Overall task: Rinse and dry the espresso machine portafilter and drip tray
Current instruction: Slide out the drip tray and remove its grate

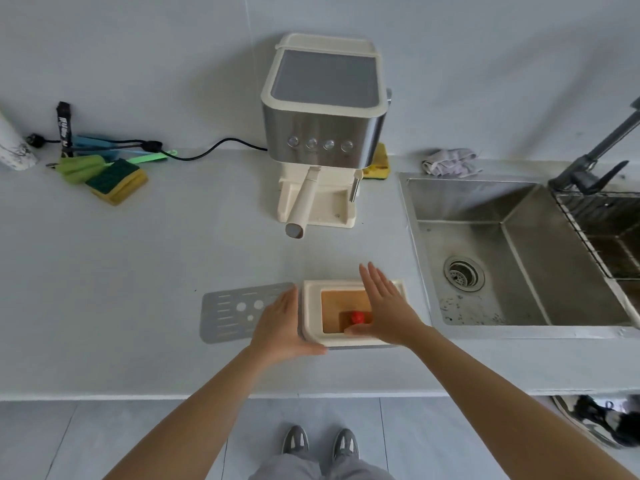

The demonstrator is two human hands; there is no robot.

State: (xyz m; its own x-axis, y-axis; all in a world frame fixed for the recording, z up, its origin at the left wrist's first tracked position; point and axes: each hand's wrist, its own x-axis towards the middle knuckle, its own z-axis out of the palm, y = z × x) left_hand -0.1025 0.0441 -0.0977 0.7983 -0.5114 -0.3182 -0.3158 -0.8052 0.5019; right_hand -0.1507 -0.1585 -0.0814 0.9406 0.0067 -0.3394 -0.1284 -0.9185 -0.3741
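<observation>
A cream drip tray sits on the counter near the front edge, holding brownish liquid and a red float. My left hand lies flat against its left side, fingers straight. My right hand rests over its right part, fingers straight and thumb on the front rim. The grey perforated tray grate lies on the counter to the left. The espresso machine stands at the back, its portafilter locked in with the cream handle pointing toward me.
A steel sink with drain and faucet is to the right, a rack on its right side. A grey cloth lies behind the sink. Sponges and brushes sit at the back left; a yellow sponge sits beside the machine.
</observation>
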